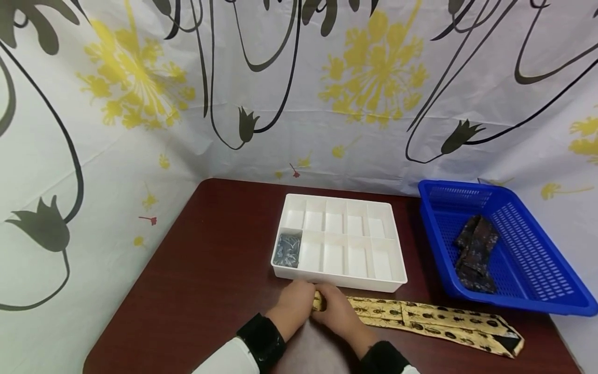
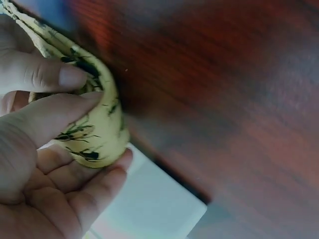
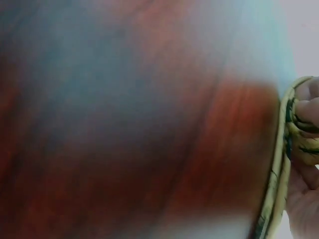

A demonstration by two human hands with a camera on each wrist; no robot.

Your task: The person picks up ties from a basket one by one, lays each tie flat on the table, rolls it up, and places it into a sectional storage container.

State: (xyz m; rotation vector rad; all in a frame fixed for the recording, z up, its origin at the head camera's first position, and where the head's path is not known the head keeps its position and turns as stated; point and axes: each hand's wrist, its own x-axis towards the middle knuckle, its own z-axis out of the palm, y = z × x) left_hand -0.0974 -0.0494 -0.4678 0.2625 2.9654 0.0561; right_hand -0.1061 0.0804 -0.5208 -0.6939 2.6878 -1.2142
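Observation:
A yellow necktie [image 1: 432, 319] printed with dark insects stretches across the table, its wide end to the right. Its left end is curled into a roll between both hands. My left hand [image 1: 293, 303] pinches this roll, thumb on top and fingers beneath, as the left wrist view shows on the yellow fabric [image 2: 107, 132]. From the other side my right hand [image 1: 338, 313] grips the same curled end. Only some right fingers [image 3: 308, 110] show at the edge of the right wrist view, on the doubled strip of the tie.
Just beyond the hands sits a white divided tray [image 1: 334, 278]; a dark blue-grey patterned rolled cloth [image 1: 287, 250] fills its front left compartment. At the right stands a blue plastic basket [image 1: 432, 244] with dark patterned folded fabric [image 1: 478, 254] inside. A patterned curtain [image 1: 299, 104] hangs behind the table.

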